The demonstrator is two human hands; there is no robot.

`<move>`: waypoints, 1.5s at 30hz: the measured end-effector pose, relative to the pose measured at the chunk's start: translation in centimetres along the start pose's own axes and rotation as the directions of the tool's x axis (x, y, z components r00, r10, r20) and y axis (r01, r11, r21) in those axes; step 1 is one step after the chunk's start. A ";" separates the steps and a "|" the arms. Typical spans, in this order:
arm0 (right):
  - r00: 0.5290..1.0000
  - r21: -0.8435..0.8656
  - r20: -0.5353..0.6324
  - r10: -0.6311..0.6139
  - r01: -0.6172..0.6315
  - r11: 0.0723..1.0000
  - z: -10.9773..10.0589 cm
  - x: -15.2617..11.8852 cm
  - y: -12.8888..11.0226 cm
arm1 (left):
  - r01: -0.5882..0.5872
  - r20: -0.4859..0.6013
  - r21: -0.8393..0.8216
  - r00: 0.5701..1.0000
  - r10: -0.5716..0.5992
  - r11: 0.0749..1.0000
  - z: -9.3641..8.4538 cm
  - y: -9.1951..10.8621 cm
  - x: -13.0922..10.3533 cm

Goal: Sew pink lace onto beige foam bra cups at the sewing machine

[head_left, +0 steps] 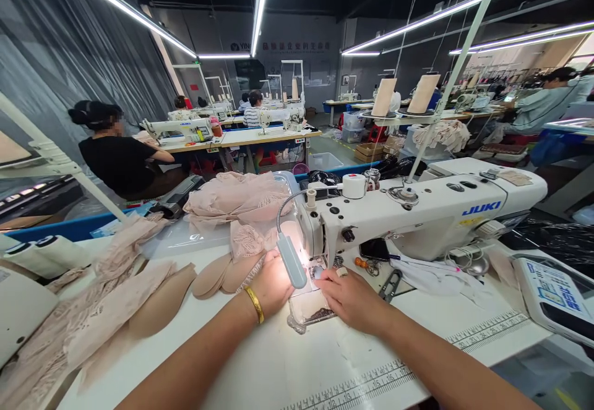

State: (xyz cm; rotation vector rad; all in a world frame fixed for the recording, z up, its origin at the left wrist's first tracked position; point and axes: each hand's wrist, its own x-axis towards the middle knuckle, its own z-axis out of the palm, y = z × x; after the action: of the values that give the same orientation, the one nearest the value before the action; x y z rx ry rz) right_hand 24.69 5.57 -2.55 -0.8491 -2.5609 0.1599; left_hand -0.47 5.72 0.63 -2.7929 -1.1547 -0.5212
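Note:
My left hand (273, 285), with a gold bangle on its wrist, rests on the white table just left of the needle area of a white JUKI sewing machine (431, 212). Its fingers press on beige lace fabric and foam cups (223, 274) under the glare of a small gooseneck lamp (291, 260). My right hand (352, 298) lies flat on the table right of the needle, fingers pointing at the presser foot, next to a clear plate (309, 308). The fingertips of both hands are partly hidden by the lamp and its glare.
Piles of beige lace (93, 311) lie on the left, more in a clear bin (236, 203) behind. Scissors (390, 285) lie right of my hand, a control panel (554, 295) far right. A ruler strip (408, 367) runs along the table edge. Other people sew at distant tables.

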 end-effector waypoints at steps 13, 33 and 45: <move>0.905 0.927 0.234 0.356 -0.318 0.200 -0.7 1.1 -8.1 | 0.202 -0.073 -0.675 0.939 -0.337 0.710 -1.9 10.5 -9.4; 0.830 0.927 0.371 0.416 -0.307 -0.215 -2.1 -2.7 -11.8 | -0.072 0.332 -0.857 0.681 -0.653 -0.511 -3.3 14.8 -9.4; 0.761 0.963 0.262 0.593 -0.165 -0.213 0.2 -3.2 -13.1 | -0.182 0.383 -0.840 0.468 -0.797 -0.511 -2.9 14.2 -6.5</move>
State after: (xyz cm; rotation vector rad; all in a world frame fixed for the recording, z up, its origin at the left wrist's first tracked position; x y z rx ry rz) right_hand 19.76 -6.87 -0.79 -0.8026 -0.9649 1.7562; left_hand 4.35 -9.38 2.01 -0.9734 -2.1577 -3.8460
